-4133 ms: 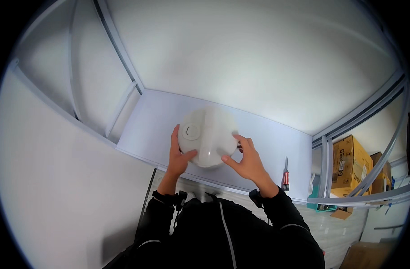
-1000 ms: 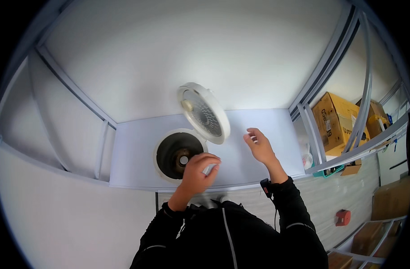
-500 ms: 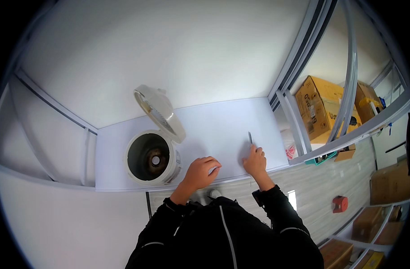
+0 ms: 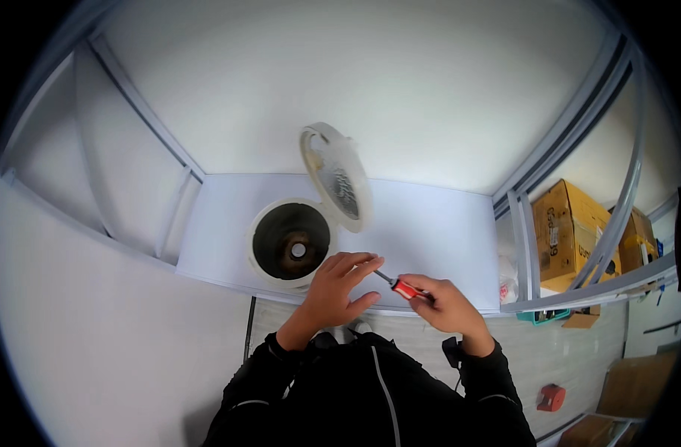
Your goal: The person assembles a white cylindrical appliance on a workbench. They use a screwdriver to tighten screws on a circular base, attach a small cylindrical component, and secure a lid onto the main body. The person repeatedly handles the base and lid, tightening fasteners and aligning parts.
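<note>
The right hand [image 4: 449,307] has lifted the screwdriver [image 4: 404,288] off the desk [image 4: 437,231], closed round its red handle; the tool is thus now right of the rice cooker [image 4: 282,282], which stands with its lid [image 4: 339,182] open; the left hand [image 4: 334,290], thumb spread, is at the shaft's tip; touch unclear.

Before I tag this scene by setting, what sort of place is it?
Probably a workshop: a white tabletop, a screwdriver in the right hand, and a cardboard box beyond the metal frame.
</note>
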`<action>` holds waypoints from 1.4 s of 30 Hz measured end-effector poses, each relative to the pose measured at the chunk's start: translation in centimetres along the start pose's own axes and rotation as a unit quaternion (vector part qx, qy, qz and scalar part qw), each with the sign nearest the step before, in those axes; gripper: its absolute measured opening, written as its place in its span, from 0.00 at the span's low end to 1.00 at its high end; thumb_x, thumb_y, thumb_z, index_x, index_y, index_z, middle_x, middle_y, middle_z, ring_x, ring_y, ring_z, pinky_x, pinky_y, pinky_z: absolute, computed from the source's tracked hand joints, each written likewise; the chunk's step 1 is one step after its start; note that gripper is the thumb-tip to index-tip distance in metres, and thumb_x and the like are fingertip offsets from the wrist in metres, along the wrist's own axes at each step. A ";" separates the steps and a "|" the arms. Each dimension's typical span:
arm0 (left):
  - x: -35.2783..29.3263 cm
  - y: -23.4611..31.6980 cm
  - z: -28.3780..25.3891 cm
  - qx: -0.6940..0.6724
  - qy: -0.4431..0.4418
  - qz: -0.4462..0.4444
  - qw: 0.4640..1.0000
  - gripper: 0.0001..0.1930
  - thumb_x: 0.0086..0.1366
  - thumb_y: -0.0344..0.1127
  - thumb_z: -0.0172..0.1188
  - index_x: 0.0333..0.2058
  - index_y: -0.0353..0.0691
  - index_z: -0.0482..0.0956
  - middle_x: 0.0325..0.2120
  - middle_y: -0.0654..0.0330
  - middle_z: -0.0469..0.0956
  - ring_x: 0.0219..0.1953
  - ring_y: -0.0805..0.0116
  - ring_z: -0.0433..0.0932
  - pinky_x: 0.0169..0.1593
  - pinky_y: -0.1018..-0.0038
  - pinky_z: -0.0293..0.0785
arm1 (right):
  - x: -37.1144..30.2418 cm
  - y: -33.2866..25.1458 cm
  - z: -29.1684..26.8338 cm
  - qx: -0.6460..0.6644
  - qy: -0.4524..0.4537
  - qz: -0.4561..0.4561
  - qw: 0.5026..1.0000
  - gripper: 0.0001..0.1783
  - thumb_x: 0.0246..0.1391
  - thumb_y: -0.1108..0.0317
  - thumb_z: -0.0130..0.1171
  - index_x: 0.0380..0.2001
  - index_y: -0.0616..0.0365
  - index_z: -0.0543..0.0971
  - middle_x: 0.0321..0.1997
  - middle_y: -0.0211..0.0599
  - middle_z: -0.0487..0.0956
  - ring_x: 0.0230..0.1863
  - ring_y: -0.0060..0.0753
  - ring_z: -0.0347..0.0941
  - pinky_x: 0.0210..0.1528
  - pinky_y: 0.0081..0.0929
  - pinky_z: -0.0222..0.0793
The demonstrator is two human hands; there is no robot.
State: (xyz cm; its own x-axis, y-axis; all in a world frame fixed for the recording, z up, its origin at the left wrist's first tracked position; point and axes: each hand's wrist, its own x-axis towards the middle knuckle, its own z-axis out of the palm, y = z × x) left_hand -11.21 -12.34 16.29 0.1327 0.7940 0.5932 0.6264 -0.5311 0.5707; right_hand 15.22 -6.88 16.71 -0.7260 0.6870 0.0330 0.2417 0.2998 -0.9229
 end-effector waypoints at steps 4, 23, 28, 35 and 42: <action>-2.2 -2.4 -3.5 0.139 -0.023 -0.009 0.990 0.07 0.64 0.37 0.65 0.35 0.41 0.83 0.31 0.62 0.78 0.39 0.54 0.76 0.44 0.59 0.69 | 4.2 -2.4 3.2 0.107 -0.040 -0.016 0.993 0.31 0.61 0.78 0.63 0.67 0.57 0.73 0.65 0.43 0.78 0.52 0.35 0.82 0.50 0.32 0.78; -6.6 -15.2 -13.5 0.098 -0.143 -0.051 0.984 0.48 0.60 0.54 0.72 0.72 0.34 0.64 0.67 0.47 0.70 0.74 0.43 0.60 0.78 0.44 0.44 | 16.7 1.3 19.0 -0.034 0.288 -0.164 0.943 0.28 0.69 0.67 0.61 0.63 0.65 0.60 0.55 0.52 0.83 0.52 0.47 0.85 0.56 0.38 0.78; -6.5 -16.4 -13.7 0.070 -0.184 -0.052 0.979 0.56 0.58 0.60 0.73 0.74 0.30 0.56 0.69 0.40 0.66 0.74 0.39 0.59 0.78 0.41 0.39 | 17.2 0.5 20.3 -0.089 0.314 -0.125 0.937 0.30 0.70 0.63 0.62 0.64 0.65 0.60 0.52 0.50 0.84 0.48 0.50 0.86 0.50 0.38 0.80; -6.5 -17.0 -14.2 0.053 -0.216 -0.036 0.974 0.61 0.56 0.61 0.76 0.74 0.30 0.52 0.69 0.39 0.63 0.75 0.37 0.57 0.77 0.39 0.39 | 17.5 0.8 20.8 -0.120 0.312 -0.080 0.939 0.30 0.68 0.62 0.65 0.63 0.62 0.62 0.46 0.47 0.86 0.41 0.54 0.86 0.41 0.40 0.81; -6.3 -17.4 -14.2 0.050 -0.239 -0.025 0.970 0.61 0.55 0.63 0.75 0.74 0.30 0.53 0.69 0.41 0.64 0.74 0.39 0.56 0.76 0.38 0.39 | 18.0 1.2 21.0 -0.154 0.308 -0.061 0.937 0.30 0.65 0.63 0.67 0.62 0.59 0.64 0.42 0.48 0.85 0.38 0.58 0.85 0.37 0.43 0.79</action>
State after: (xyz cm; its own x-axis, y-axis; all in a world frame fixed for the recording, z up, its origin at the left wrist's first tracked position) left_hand -33.91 -12.30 10.67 0.4256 0.8771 0.2226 0.7091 -0.4760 0.5202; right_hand -11.04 -8.06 8.20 -0.2745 0.8581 0.4339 0.4248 0.5130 -0.7459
